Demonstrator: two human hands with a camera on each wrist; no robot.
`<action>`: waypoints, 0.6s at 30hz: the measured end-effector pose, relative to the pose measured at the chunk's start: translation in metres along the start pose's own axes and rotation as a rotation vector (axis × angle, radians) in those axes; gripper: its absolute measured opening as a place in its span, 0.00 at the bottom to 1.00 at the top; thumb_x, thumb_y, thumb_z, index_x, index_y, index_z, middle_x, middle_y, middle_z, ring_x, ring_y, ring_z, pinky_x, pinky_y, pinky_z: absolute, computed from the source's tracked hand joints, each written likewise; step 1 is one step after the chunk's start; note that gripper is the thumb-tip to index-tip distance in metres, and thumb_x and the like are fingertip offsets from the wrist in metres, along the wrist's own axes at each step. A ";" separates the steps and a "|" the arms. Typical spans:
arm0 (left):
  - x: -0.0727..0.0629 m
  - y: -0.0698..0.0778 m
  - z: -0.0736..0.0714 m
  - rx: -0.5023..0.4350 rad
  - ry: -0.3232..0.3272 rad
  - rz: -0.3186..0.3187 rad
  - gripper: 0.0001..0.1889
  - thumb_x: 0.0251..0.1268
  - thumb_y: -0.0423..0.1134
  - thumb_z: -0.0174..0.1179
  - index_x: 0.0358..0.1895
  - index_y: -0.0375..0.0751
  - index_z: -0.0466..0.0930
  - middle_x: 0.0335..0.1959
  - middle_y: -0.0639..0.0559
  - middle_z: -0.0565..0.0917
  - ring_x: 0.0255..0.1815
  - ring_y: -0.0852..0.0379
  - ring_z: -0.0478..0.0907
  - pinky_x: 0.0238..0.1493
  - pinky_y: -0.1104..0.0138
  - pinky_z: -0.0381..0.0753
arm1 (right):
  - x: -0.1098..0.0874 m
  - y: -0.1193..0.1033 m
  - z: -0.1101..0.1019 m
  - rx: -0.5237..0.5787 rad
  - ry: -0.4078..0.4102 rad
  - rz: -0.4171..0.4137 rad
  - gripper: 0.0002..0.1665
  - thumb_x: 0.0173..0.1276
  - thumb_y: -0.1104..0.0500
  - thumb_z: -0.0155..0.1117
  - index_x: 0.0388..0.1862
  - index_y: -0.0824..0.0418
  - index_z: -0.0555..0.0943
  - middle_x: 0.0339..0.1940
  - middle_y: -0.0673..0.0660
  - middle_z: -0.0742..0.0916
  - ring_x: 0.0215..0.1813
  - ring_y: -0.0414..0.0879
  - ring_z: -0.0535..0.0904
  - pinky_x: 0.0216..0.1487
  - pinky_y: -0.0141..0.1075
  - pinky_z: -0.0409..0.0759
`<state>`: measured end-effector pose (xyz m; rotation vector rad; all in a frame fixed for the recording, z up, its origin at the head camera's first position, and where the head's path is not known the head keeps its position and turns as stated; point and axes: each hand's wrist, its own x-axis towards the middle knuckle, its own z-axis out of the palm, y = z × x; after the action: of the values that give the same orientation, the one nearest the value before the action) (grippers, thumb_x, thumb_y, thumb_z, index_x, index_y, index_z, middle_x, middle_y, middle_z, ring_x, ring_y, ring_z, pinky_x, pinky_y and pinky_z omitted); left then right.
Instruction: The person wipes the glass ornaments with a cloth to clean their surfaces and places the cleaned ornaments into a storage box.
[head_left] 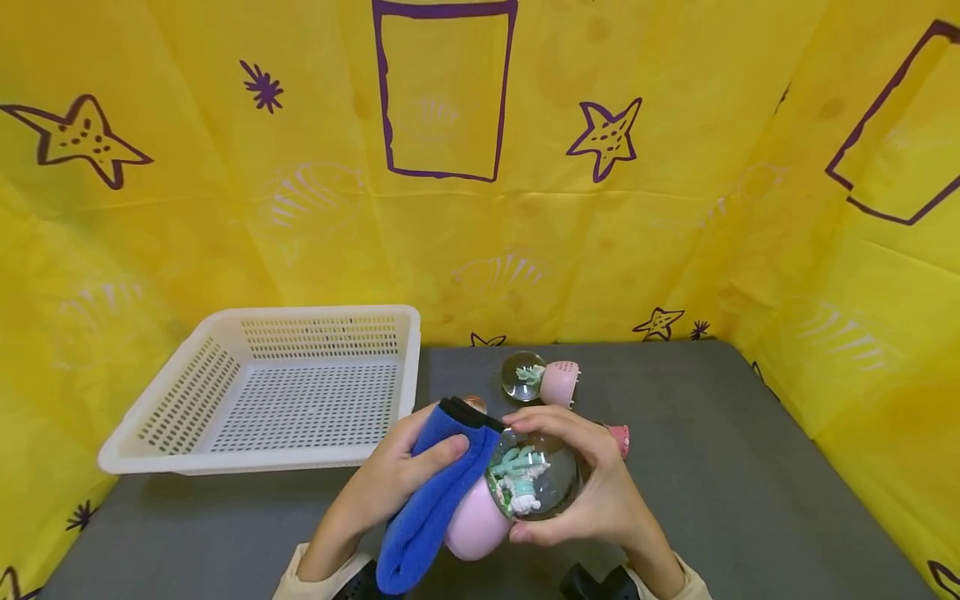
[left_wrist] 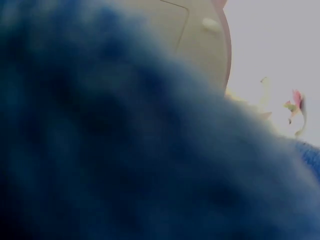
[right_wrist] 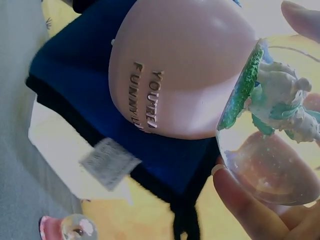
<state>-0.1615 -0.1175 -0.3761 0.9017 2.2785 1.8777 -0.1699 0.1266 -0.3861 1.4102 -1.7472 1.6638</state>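
Note:
A snow globe with a pink base (head_left: 476, 527) and a clear glass ball (head_left: 557, 482) is held tilted between both hands. Inside the ball are a green cactus and a white figure. My right hand (head_left: 609, 493) grips the ball, thumb below and fingers above. In my left hand (head_left: 381, 490) is a folded blue cloth (head_left: 431, 521) with black edging, lying against the base. Raised lettering (right_wrist: 145, 97) shows on the base in the right wrist view. Blurred cloth (left_wrist: 125, 140) fills most of the left wrist view, beside the base's pale underside (left_wrist: 205, 45).
A white perforated basket (head_left: 258, 460) stands on the grey table (head_left: 750, 492) at the left. Behind the hands, another snow globe (head_left: 558, 383) with a pink base lies on its side. A reddish base (head_left: 619, 438) peeks out past my right hand. Yellow patterned fabric (head_left: 555, 250) surrounds the table.

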 end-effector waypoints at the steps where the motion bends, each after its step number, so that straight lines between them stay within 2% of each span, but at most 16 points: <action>1: 0.000 0.001 0.000 0.015 0.034 0.011 0.16 0.73 0.36 0.56 0.60 0.48 0.77 0.54 0.49 0.84 0.52 0.58 0.82 0.53 0.67 0.82 | 0.000 0.001 0.000 -0.003 0.004 0.001 0.48 0.37 0.58 0.88 0.60 0.67 0.77 0.58 0.63 0.83 0.61 0.49 0.79 0.61 0.32 0.76; 5: -0.003 0.006 0.002 0.149 0.200 0.098 0.13 0.60 0.33 0.69 0.48 0.49 0.83 0.42 0.51 0.88 0.42 0.62 0.84 0.44 0.67 0.83 | -0.001 0.003 0.001 -0.022 0.019 0.010 0.48 0.37 0.59 0.89 0.60 0.67 0.77 0.58 0.62 0.84 0.61 0.49 0.79 0.62 0.31 0.76; 7: -0.004 0.008 0.003 0.223 0.262 0.141 0.15 0.54 0.33 0.73 0.45 0.49 0.83 0.40 0.52 0.89 0.40 0.63 0.84 0.43 0.67 0.83 | -0.002 0.004 0.001 -0.026 0.024 0.017 0.48 0.36 0.60 0.89 0.60 0.68 0.77 0.58 0.62 0.83 0.62 0.49 0.78 0.64 0.31 0.75; 8: -0.004 0.009 0.003 0.240 0.272 0.150 0.16 0.53 0.33 0.74 0.46 0.49 0.83 0.40 0.52 0.89 0.41 0.63 0.85 0.44 0.67 0.83 | -0.002 0.005 0.001 -0.026 0.026 0.019 0.49 0.36 0.60 0.89 0.60 0.68 0.77 0.59 0.62 0.83 0.62 0.49 0.78 0.64 0.31 0.75; 9: -0.004 0.009 0.003 0.239 0.267 0.145 0.17 0.54 0.33 0.73 0.47 0.49 0.83 0.42 0.53 0.89 0.42 0.62 0.85 0.45 0.67 0.83 | -0.002 0.005 0.001 -0.025 0.026 0.021 0.49 0.36 0.61 0.89 0.60 0.68 0.77 0.59 0.62 0.83 0.62 0.49 0.78 0.64 0.31 0.75; 11: -0.003 0.009 0.003 0.203 0.216 0.119 0.16 0.59 0.34 0.70 0.51 0.50 0.82 0.46 0.53 0.88 0.45 0.61 0.85 0.47 0.66 0.83 | -0.002 0.005 0.001 -0.023 0.027 0.020 0.49 0.36 0.60 0.89 0.60 0.68 0.76 0.59 0.62 0.83 0.63 0.49 0.78 0.65 0.31 0.74; 15: -0.002 0.005 0.002 0.087 0.063 0.032 0.15 0.73 0.37 0.55 0.60 0.50 0.77 0.53 0.52 0.84 0.50 0.58 0.83 0.51 0.66 0.82 | -0.002 0.004 0.000 -0.013 0.026 0.016 0.49 0.38 0.58 0.88 0.60 0.69 0.76 0.59 0.62 0.83 0.64 0.50 0.77 0.65 0.31 0.74; 18: 0.000 0.000 0.002 0.016 -0.021 -0.003 0.15 0.77 0.38 0.47 0.61 0.48 0.75 0.53 0.49 0.83 0.51 0.57 0.81 0.53 0.66 0.81 | -0.002 0.003 0.000 0.014 0.025 0.013 0.48 0.39 0.58 0.88 0.60 0.70 0.76 0.59 0.63 0.83 0.64 0.50 0.77 0.66 0.32 0.74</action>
<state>-0.1605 -0.1161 -0.3771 0.9149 2.2849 1.8425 -0.1711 0.1265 -0.3894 1.3811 -1.7385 1.6966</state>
